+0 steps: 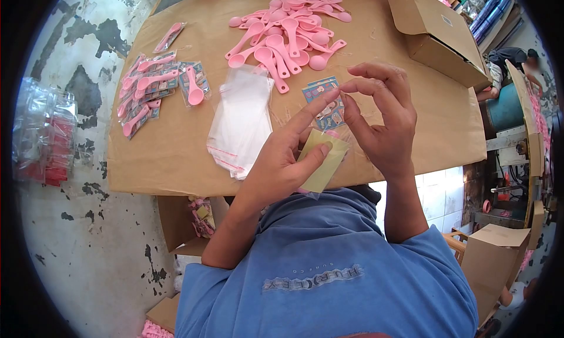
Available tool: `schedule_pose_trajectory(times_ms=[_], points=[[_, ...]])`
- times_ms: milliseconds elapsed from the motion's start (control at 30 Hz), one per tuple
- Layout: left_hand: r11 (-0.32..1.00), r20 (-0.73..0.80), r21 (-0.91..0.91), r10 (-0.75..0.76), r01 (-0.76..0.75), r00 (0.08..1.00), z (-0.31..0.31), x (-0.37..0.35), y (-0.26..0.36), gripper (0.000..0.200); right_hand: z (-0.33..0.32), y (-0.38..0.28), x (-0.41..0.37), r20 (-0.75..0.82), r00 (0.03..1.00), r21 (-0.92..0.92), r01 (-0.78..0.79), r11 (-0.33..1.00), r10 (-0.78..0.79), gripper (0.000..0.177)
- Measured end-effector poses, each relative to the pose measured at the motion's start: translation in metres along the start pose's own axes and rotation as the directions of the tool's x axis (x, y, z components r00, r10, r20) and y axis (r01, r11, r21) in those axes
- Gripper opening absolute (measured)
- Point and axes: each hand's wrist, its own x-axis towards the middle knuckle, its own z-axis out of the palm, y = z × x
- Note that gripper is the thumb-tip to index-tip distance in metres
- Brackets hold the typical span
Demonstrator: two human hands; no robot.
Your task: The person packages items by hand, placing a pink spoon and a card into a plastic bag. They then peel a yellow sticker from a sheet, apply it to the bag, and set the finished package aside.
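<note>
My left hand (286, 161) is closed on a small clear plastic packet with a yellow card (326, 164) in it; a bit of pink shows at its top and bottom edges. The thumb presses on the card while the index finger stretches out to the right. My right hand (385, 117) pinches thumb and index together at that fingertip; anything between them is too small to make out. Just beyond the hands lie printed blue cards (335, 117). To the left is a stack of clear plastic bags (244, 123). A heap of pink measuring spoons (288, 35) lies farther back.
Packed pink spoons (147, 82) are piled at the table's left. A cardboard box (440, 38) stands at the back right corner. Below the front edge is an open carton (176, 226) with more packets. Another person (514, 59) is at the far right.
</note>
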Motion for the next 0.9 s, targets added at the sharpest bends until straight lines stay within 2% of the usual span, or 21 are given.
schedule_pose_trajectory(times_ms=[200,467,567,667,767,833,900], points=[[0.998,-0.015,-0.06,0.008,-0.009,1.0,0.006,-0.001,0.005,0.073,-0.001,-0.002,-0.001,-0.013,1.0,-0.01,-0.015,1.0,0.014,0.019],[1.0,0.015,0.018,0.005,-0.005,1.0,0.005,-0.003,0.006,0.073,-0.004,-0.004,-0.002,-0.023,1.0,-0.049,0.002,0.999,-0.003,0.018],[1.0,0.022,0.021,-0.015,0.014,1.0,0.006,-0.004,0.007,0.071,-0.005,-0.005,-0.003,-0.04,0.999,-0.003,-0.029,1.0,0.029,0.018],[1.0,0.026,-0.001,-0.016,0.016,1.0,0.007,-0.003,0.007,0.07,-0.003,-0.008,-0.006,-0.096,0.985,0.118,-0.133,0.984,0.144,0.018],[0.999,0.026,-0.024,-0.032,0.032,0.999,0.006,-0.005,0.01,0.068,-0.005,0.008,-0.009,-0.177,0.965,0.16,-0.165,0.973,0.193,0.014],[0.996,-0.018,-0.089,-0.034,0.032,0.999,0.007,-0.004,0.011,0.064,-0.009,0.018,-0.006,-0.23,0.887,0.491,-0.248,0.835,0.4,0.01],[0.978,-0.107,-0.209,-0.027,0.004,0.994,0.01,-0.001,0.008,0.058,-0.017,0.029,-0.004,-0.211,0.806,0.738,-0.24,0.631,0.553,0.007]])
